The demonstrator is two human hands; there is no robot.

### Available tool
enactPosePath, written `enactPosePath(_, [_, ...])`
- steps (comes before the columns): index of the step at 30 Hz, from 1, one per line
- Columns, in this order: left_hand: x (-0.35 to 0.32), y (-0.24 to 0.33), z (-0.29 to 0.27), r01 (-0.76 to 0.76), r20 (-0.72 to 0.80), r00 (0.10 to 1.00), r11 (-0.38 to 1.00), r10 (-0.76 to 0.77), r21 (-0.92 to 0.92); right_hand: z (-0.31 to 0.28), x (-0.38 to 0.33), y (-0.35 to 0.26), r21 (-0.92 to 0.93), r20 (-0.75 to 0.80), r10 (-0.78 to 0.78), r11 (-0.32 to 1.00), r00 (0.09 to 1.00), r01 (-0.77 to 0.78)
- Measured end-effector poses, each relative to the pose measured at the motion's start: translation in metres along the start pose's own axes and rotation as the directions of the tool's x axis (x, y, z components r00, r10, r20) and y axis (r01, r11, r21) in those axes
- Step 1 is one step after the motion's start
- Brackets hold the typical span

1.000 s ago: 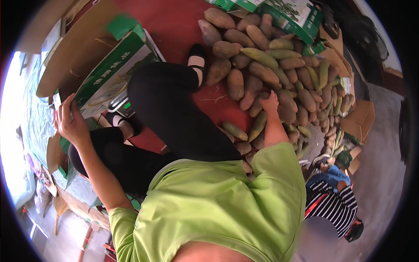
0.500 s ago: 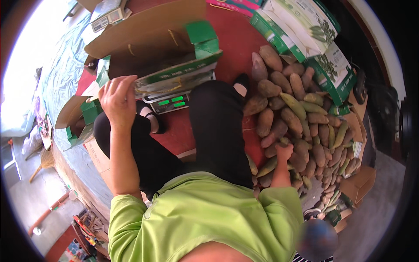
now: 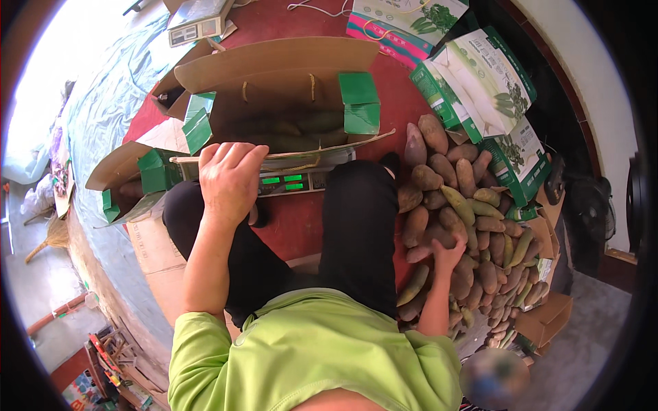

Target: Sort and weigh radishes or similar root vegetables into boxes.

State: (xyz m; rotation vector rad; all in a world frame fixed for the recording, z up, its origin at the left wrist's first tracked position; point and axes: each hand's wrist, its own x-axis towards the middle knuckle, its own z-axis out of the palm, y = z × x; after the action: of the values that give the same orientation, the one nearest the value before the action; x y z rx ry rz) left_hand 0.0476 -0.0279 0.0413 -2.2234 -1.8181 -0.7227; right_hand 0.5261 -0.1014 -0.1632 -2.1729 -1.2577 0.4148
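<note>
Left hand (image 3: 229, 179) curled over the near edge of the open cardboard box (image 3: 274, 89), gripping it. Box sits on a digital scale (image 3: 291, 182), tubers already inside. Right hand (image 3: 449, 255) down on the pile of brown-green tubers (image 3: 466, 205) at the right; fingers look closed around one, view too warped to confirm.

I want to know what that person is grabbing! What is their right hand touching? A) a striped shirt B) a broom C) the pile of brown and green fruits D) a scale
C: the right hand rests on the pile of fruits heaped on the red floor, while the left hand is on the edge of the open cardboard box.
</note>
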Motion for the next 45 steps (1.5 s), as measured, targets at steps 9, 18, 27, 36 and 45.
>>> enactPosePath(9, [0.002,-0.004,0.004,-0.003,-0.037,0.999,0.999,0.002,-0.037,-0.043,0.056,-0.264,0.502,-0.119,-0.385,0.772,0.915,0.390])
enactPosePath(18, [0.005,-0.006,0.007,-0.011,-0.030,0.999,1.000,0.011,-0.006,0.038,0.044,-0.391,0.668,-0.168,-0.707,0.431,0.687,0.607])
enactPosePath(27, [0.004,-0.003,0.011,0.002,0.013,1.000,1.000,-0.002,0.027,0.053,0.030,-0.361,0.662,-0.278,-0.591,0.454,0.757,0.597])
enactPosePath(36, [0.001,-0.007,0.017,0.006,0.016,1.000,0.998,-0.007,0.061,0.060,0.001,-0.175,0.697,0.171,-0.127,0.717,0.977,-0.028])
enactPosePath(45, [0.003,-0.008,0.024,-0.007,-0.038,0.999,1.000,0.007,0.012,0.108,-0.098,0.036,0.213,0.493,0.201,0.915,0.846,-0.342])
